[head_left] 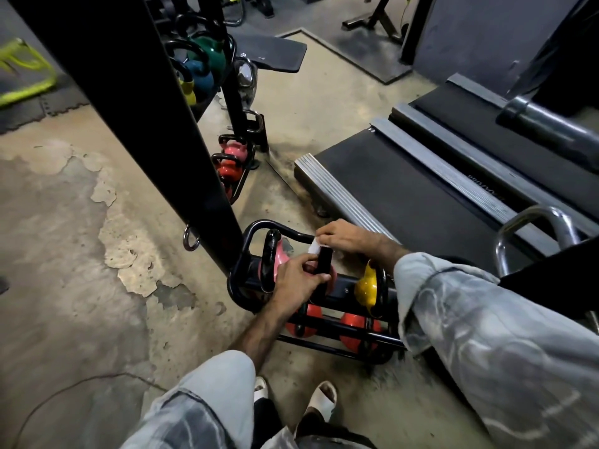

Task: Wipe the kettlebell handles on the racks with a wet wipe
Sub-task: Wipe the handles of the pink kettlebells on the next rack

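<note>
Beside the worn concrete gym floor, on the low black steel rack (337,283), the right hand (348,236) pinches the white wet wipe (313,247) on a pink kettlebell's black handle (324,262) while the left hand (299,281) clasps that bell; a loose pinch could drop the wipe.

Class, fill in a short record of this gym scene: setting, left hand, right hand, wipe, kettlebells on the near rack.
setting: gym floor, black rack beside a treadmill
left hand: grip on a black kettlebell handle
right hand: pinching the wipe
wipe: white, at the handle's top
kettlebells: pink, yellow, red below
</note>
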Tool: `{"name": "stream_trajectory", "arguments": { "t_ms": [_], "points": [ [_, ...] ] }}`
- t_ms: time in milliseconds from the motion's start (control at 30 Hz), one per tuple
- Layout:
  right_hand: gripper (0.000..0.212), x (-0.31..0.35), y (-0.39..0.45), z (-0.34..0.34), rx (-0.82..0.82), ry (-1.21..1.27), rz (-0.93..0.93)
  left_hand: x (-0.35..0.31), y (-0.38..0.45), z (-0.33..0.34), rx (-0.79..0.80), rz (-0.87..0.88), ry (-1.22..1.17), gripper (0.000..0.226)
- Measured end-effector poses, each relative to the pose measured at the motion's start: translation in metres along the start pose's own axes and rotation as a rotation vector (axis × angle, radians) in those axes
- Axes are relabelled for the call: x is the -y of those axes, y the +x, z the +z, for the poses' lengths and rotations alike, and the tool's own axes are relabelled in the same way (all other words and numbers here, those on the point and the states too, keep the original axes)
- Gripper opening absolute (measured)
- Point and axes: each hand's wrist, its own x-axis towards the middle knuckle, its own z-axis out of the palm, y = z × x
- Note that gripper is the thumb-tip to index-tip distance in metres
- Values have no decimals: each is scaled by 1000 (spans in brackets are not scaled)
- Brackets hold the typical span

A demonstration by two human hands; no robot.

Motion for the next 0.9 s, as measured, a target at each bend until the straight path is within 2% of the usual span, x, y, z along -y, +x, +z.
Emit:
{"name": "stream_trajectory", "arguments": {
  "t_ms": [133,233,367,500,533,600,733,800,900],
  "points": [
    [25,5,-5,-2,31,-137,-121,3,-2,-1,7,-10,8,55],
    [23,5,-13,-1,-105,-40,-53,1,-1,1,-4,10,16,52],
    [24,12,-25,38,-583,345,286,0,-2,-3,-8,14,14,49],
    [21,33,-25,75,-784,949,748,1,-4,-4,-5,9,3,49],
    [21,36,-22,76,-787,1073,807,0,-4,-4,-10,14,8,49],
    [16,40,-17,73,-742,1299,798,-2,-5,-5,-19,25,24,47],
    [11,50,-25,58,-661,1459,738,0,-5,-6,-14,19,35,47],
    [17,52,-26,52,-634,1563,714,-1,-4,-7,-9,13,34,50],
    [34,56,-32,46,-578,1689,790,-1,-4,-6,11,0,35,52]
  ]
}}
